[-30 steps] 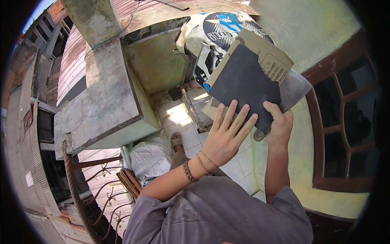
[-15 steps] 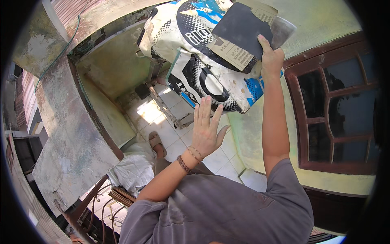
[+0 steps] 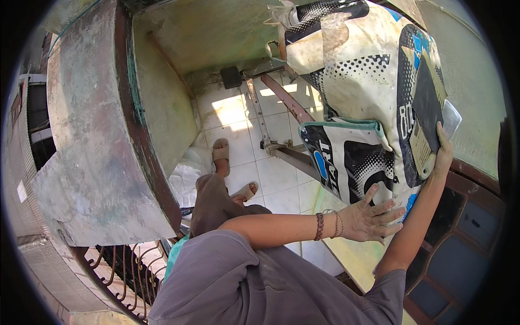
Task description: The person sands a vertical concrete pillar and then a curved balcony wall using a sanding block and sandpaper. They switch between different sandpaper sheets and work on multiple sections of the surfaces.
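Observation:
My right hand [image 3: 444, 150] is closed on sandpaper sheets [image 3: 429, 103], dark grit on one side and tan backing on another. A putty knife is held with them; its pale blade [image 3: 452, 117] juts out beyond the sheets, and its rounded handle end shows below. They are up against the side of a bulky object under a white, black and blue printed plastic cover [image 3: 357, 81]; what lies beneath is hidden. My left hand [image 3: 371, 219] is open and holds nothing, its fingers spread by the cover's lower edge. Whether it touches the cover I cannot tell.
A metal frame [image 3: 287, 154] stands on the white-tiled floor [image 3: 233, 149] beneath the covered object. To the left runs a low plastered wall [image 3: 97, 135] with a brown edge. Curled iron railing [image 3: 122, 276] is at lower left, and a brown-framed window [image 3: 449, 244] at lower right.
The view has turned, so the covered object sits farther right and shows more of its side. My left hand has moved right, toward my right forearm. My right hand still holds the sandpaper and putty knife.

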Action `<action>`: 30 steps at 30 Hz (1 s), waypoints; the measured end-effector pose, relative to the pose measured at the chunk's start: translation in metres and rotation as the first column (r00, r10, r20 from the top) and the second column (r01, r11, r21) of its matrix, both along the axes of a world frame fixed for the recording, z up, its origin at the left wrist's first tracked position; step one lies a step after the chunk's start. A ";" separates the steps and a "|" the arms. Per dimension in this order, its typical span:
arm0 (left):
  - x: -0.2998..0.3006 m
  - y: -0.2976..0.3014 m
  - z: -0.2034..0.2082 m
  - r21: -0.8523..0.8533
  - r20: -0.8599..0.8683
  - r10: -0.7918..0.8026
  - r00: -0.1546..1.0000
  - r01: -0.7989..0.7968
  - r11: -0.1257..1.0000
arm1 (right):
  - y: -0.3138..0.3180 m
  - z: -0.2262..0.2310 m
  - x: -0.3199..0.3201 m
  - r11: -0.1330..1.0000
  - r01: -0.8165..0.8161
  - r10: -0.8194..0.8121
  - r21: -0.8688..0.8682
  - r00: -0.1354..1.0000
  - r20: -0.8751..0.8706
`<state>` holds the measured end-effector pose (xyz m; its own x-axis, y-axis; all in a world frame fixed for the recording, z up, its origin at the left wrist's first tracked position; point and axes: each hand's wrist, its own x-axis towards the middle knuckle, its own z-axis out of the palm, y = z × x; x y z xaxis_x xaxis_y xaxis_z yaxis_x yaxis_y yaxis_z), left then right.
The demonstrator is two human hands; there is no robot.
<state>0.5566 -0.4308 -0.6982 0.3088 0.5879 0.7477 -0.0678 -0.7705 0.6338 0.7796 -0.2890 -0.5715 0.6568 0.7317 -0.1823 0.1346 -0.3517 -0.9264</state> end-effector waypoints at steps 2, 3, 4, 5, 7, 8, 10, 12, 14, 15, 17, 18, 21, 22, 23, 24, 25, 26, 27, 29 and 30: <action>0.015 -0.004 -0.001 0.008 0.045 -0.010 0.999 0.009 1.000 | -0.003 -0.003 0.010 0.995 -0.014 0.004 0.097 0.995 0.098; 0.015 -0.003 -0.002 0.036 0.080 -0.007 0.997 0.004 0.999 | -0.006 -0.002 0.014 0.995 -0.018 0.007 0.098 0.994 0.111; 0.017 0.002 -0.005 0.062 0.112 0.016 0.994 -0.023 0.998 | -0.003 -0.001 0.017 0.995 -0.042 0.030 0.096 0.992 0.121; 0.017 0.007 -0.007 0.084 0.143 0.042 0.989 -0.055 0.995 | -0.004 0.001 0.029 0.995 -0.002 -0.009 0.100 0.993 0.115; -0.004 0.011 -0.021 0.034 0.275 -0.047 0.960 0.039 0.999 | -0.033 0.003 0.064 0.991 -0.067 0.019 0.115 0.927 0.374; -0.014 0.017 -0.037 0.009 0.326 -0.054 0.944 0.054 0.998 | -0.031 -0.005 0.083 0.992 -0.054 0.007 0.114 0.928 0.373; -0.052 0.019 -0.073 -0.324 0.403 0.134 0.905 0.004 0.946 | -0.042 -0.011 0.076 0.995 0.029 -0.060 0.094 0.935 0.350; -0.082 0.045 -0.141 -0.530 0.258 0.386 0.886 -0.204 0.823 | -0.052 -0.028 0.063 0.995 0.063 -0.084 0.072 0.938 0.337; -0.111 0.078 -0.228 -0.631 -0.099 0.612 0.784 -0.526 0.571 | -0.060 -0.043 0.052 0.996 0.083 -0.093 0.044 0.939 0.332; -0.120 0.090 -0.279 -0.606 -0.300 0.663 0.686 -0.674 0.423 | -0.057 -0.055 0.047 0.997 0.077 -0.082 0.029 0.941 0.327; -0.140 0.108 -0.381 -0.611 -0.503 0.639 0.582 -0.762 0.213 | -0.050 -0.079 0.040 0.998 0.064 -0.059 -0.008 0.948 0.312; -0.148 0.111 -0.431 -0.611 -0.581 0.594 0.556 -0.780 0.132 | -0.046 -0.090 0.037 0.998 0.061 -0.048 -0.035 0.951 0.306; -0.163 0.126 -0.542 -0.640 -0.679 0.419 0.603 -0.766 0.065 | -0.051 -0.124 0.031 0.997 0.045 -0.026 -0.061 0.958 0.287; -0.165 0.133 -0.575 -0.655 -0.701 0.348 0.622 -0.755 0.029 | -0.049 -0.137 0.027 0.995 0.049 -0.024 -0.082 0.958 0.286; -0.167 0.142 -0.600 -0.667 -0.717 0.276 0.641 -0.745 -0.004 | -0.047 -0.150 0.024 0.994 0.055 -0.024 -0.097 0.958 0.287; -0.168 0.151 -0.623 -0.631 -0.759 0.208 0.617 -0.775 -0.003 | -0.044 -0.163 0.020 0.992 0.054 -0.019 -0.116 0.958 0.287; -0.169 0.161 -0.641 -0.595 -0.795 0.142 0.590 -0.803 0.004 | -0.045 -0.175 0.017 0.990 0.060 -0.021 -0.129 0.957 0.289; -0.171 0.171 -0.655 -0.560 -0.826 0.069 0.559 -0.828 0.012 | -0.043 -0.186 0.014 0.987 0.067 -0.021 -0.149 0.957 0.289; -0.177 0.185 -0.669 -0.635 -0.772 -0.023 0.635 -0.773 -0.004 | -0.041 -0.195 0.011 0.983 0.078 -0.027 -0.164 0.956 0.294; -0.177 0.211 -0.694 -0.650 -0.760 -0.018 0.650 -0.760 -0.009 | -0.040 -0.214 0.005 0.978 0.090 -0.031 -0.189 0.955 0.294; -0.178 0.223 -0.704 -0.656 -0.754 -0.011 0.656 -0.754 -0.013 | -0.039 -0.225 0.003 0.975 0.089 -0.027 -0.202 0.956 0.291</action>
<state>0.3784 -0.2082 -1.4027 -0.2424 0.7366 -0.6314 0.5353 0.6444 0.5461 0.7827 -0.3277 -0.7963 0.7442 0.6557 -0.1274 0.3551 -0.5498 -0.7560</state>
